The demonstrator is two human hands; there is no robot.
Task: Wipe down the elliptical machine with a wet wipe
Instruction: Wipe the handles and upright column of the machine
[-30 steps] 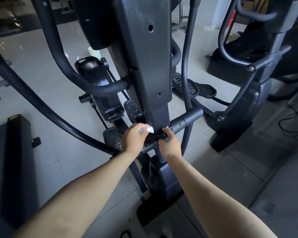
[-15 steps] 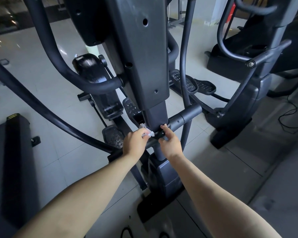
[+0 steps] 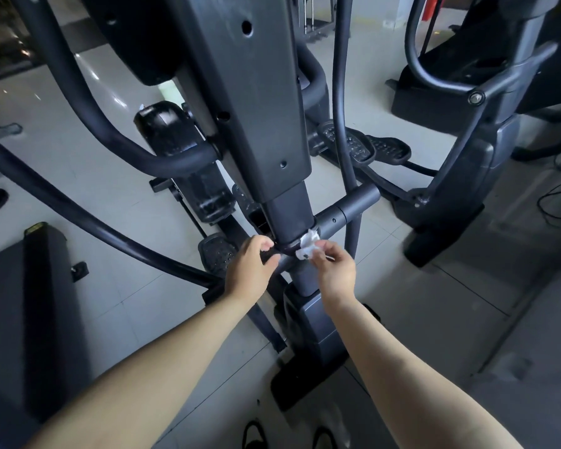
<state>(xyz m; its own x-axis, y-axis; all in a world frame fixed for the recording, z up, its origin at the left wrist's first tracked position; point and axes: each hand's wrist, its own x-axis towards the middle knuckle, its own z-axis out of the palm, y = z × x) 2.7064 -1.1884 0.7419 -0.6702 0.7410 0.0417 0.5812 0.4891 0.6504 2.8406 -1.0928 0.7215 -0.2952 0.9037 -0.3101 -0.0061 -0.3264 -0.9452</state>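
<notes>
Pinched between the thumb and fingertips of the right hand [image 3: 336, 273], the crumpled white wet wipe [image 3: 307, 245] lies against the elliptical machine [image 3: 256, 108] at the joint where the crossbar [image 3: 344, 212] meets the central post [image 3: 289, 215]. The wipe sits at about 11 o'clock from that hand. At 9 o'clock from the wipe, on the post's other side, the left hand [image 3: 250, 270] curls its fingers and thumb round the crossbar's near end, clasping it. Both bare forearms reach in from 6 o'clock. A studded pedal [image 3: 217, 254] shows just at 9 o'clock of the left hand. A second machine [image 3: 467, 163] stands at 2 o'clock on the grey tiled floor [image 3: 78, 163], with a black cable [image 3: 557, 196] at 3 o'clock and dark shoes [image 3: 255, 435] at 6 o'clock.
</notes>
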